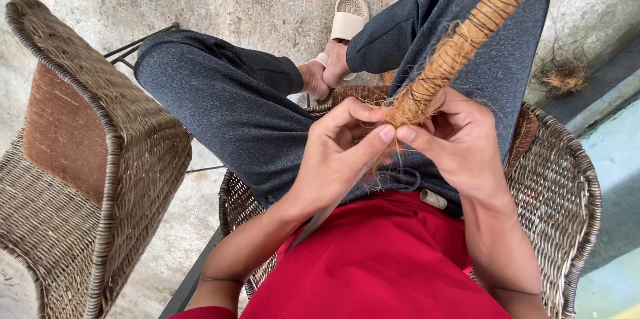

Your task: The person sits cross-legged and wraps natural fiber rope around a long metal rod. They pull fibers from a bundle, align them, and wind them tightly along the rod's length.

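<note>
Head view. A seated person works the near end of a coir-wrapped stick [467,36], a long rod bound with turns of brown fibre cord that runs from the fingers up and away to the upper right edge of the view. The left hand [340,152] and right hand [460,142] meet at its frayed lower end [405,111]; both thumbs and forefingers are pressed together on the loose fibres, thumb tips almost touching just below the fray. The bound length looks stiff and light, its surface rough and unlikely to slip; the loose strands look soft, springy and easily pulled out. The firmest hold is judged to be on the wrapped part just above the fingers, not the fray. Beyond the left hand stands an empty wicker chair [100,179].
</note>
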